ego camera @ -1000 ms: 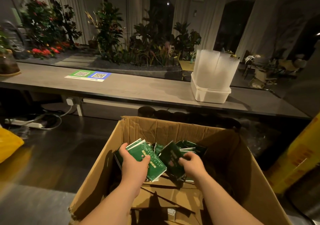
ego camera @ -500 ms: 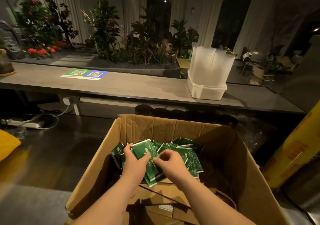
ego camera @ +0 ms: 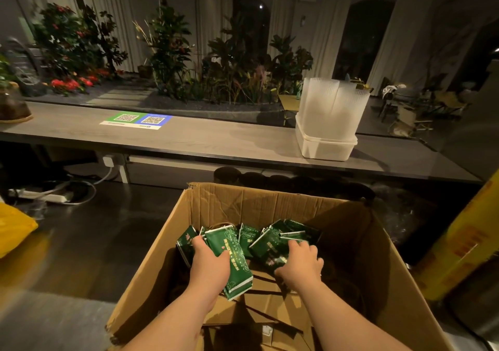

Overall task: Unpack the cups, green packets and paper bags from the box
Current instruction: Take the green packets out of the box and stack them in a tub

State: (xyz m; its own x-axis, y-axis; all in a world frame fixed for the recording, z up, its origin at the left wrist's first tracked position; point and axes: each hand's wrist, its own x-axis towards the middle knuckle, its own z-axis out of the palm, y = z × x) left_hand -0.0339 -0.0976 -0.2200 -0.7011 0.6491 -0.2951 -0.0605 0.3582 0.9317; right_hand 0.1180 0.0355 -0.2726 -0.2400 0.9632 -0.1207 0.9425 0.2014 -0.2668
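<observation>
An open cardboard box point(ego camera: 270, 204) stands on the floor in front of me. Inside lies a heap of green packets point(ego camera: 267, 242) on top of brown paper bags point(ego camera: 272, 304). My left hand point(ego camera: 209, 265) is closed around a bundle of green packets at the heap's left. My right hand point(ego camera: 301, 261) presses on the packets at the right, fingers curled over them. Stacks of clear plastic cups point(ego camera: 332, 104) stand in a white tub point(ego camera: 324, 146) on the long counter behind the box.
The grey counter point(ego camera: 216, 140) runs across the view with a QR code sheet point(ego camera: 136, 120) on it. Plants line the back. A yellow box point(ego camera: 464, 242) stands at the right, a yellow bag point(ego camera: 13, 229) at the left, and a power strip point(ego camera: 40, 195) lies on the floor.
My right hand has moved from the middle of the heap to its right side. My left hand stays on its bundle of packets.
</observation>
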